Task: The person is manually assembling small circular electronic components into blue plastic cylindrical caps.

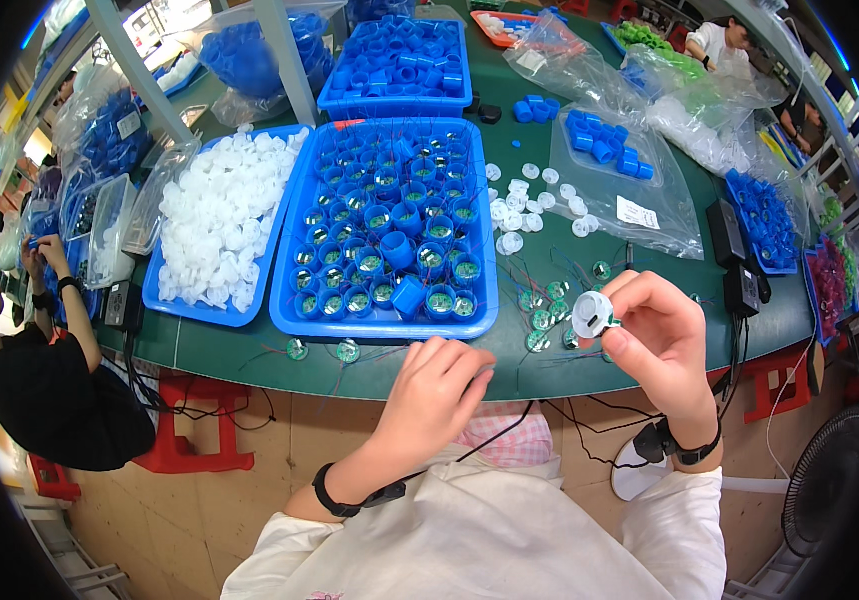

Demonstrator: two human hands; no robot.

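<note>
My right hand (pixel 656 338) holds a small white plastic cap (pixel 591 313) between thumb and fingers, with a green round circuit disc pressed at its side, above the table's front edge. My left hand (pixel 437 385) is curled at the green table's (pixel 250 350) front edge, fingers closed; nothing shows in it. Just ahead of my left hand stands a blue tray (pixel 385 326) filled with blue cups holding round circuit discs. Loose green circuit discs with thin wires (pixel 546 308) lie between the tray and my right hand.
A blue tray of white caps (pixel 212 225) is at left; another tray of blue cups (pixel 397 62) is behind. Loose white caps (pixel 520 212), plastic bags of blue parts (pixel 618 165), black power adapters (pixel 730 245). One person sits at left (pixel 40 370), others at far right.
</note>
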